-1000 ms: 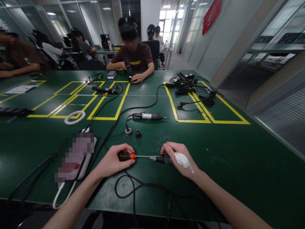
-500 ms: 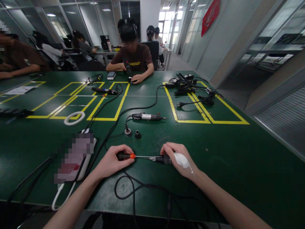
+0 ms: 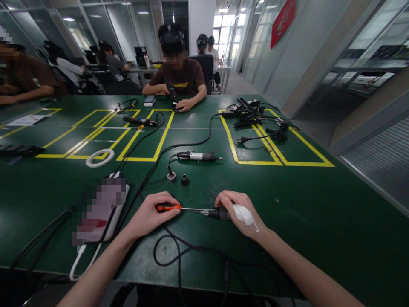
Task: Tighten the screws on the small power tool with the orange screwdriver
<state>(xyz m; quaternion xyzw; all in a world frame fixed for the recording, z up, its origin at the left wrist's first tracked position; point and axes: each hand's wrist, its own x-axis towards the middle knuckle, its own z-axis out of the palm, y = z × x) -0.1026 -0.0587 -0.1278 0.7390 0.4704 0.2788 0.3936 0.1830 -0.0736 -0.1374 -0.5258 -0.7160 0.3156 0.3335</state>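
Observation:
My left hand (image 3: pixel 157 214) is closed round the black and orange handle of a screwdriver (image 3: pixel 168 207). Its thin metal shaft points right, reaching the black tool (image 3: pixel 220 214) in my right hand (image 3: pixel 240 213). That tool has a black nose and a slim metal tip pointing left; it looks like the front of an electric screwdriver, its rear hidden by my fingers. A white patch covers the back of my right hand. Beyond both hands stand a metal-stemmed round part (image 3: pixel 171 175) and a black collar (image 3: pixel 184 180), with several tiny screws (image 3: pixel 182 198) nearby.
A silver and black electric screwdriver (image 3: pixel 198 156) lies farther back. Black cable (image 3: pixel 169 260) loops in front of me. A phone (image 3: pixel 102 209) on a white block lies left, near a white ring (image 3: pixel 99 158). Tangled tools (image 3: pixel 247 111) lie back right. Across the table (image 3: pixel 313 204) sits a person (image 3: pixel 182 76).
The screwdriver handle has turned in my left fingers, so more orange now shows. My right hand and the black tool stay in place.

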